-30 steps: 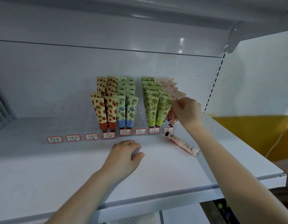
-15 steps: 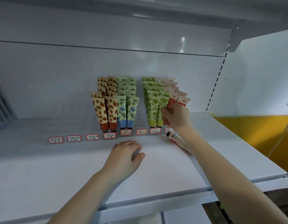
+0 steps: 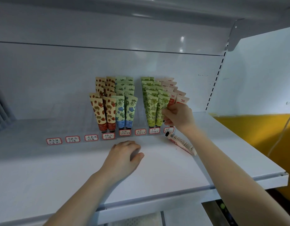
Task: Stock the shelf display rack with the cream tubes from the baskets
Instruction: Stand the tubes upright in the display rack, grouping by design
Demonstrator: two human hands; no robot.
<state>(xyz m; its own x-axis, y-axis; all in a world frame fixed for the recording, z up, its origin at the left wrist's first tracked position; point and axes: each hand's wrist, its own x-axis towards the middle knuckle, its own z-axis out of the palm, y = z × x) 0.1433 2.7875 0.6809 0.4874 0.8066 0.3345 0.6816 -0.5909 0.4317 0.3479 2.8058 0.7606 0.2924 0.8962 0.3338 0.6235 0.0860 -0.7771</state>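
- Clear acrylic display rack (image 3: 62, 111): stands at the back of the white metal shelf (image 3: 230, 152), with red-bordered paper labels (image 3: 72, 139) along its front edge.
- Right hand (image 3: 178, 116): at the rack's right end, fingers curled round the lower part of the front pink-and-red cream tube (image 3: 172, 100).
- Left hand (image 3: 124, 154): rests on the shelf just before the labels, well apart from the front lip, fingers loosely curled and holding nothing.
- Loose white-and-red cream tube (image 3: 181, 142): lies flat beside the rack's right corner, black cap towards the rack.

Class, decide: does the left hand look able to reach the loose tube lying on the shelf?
Probably yes: only bare shelf separates left hand and loose tube; the right forearm hides just its end.
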